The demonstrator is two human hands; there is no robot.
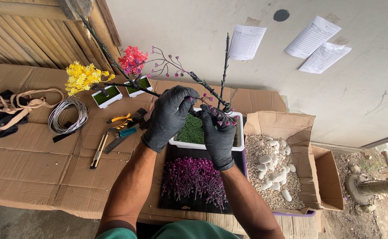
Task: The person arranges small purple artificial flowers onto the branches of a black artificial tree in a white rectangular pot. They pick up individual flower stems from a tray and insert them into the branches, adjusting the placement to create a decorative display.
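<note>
Both my hands wear black gloves. My left hand [168, 116] and my right hand [218, 132] are closed on the dark wire branches of a small artificial tree [203, 84]. The tree stands in a white rectangular pot [198, 145] filled with green moss. Some branch tips carry small purple buds [169, 59], and one branch rises straight up. Below the pot, a pile of purple flower sprigs [194, 177] lies on a black tray.
A cardboard box of gravel and white pebbles [273, 170] sits at the right. Two small potted trees, one yellow [83, 77] and one red [133, 59], stand at the back left. Pliers [121, 118], a cutter, a coil of wire [67, 115] and a bag [3, 110] lie on cardboard sheets.
</note>
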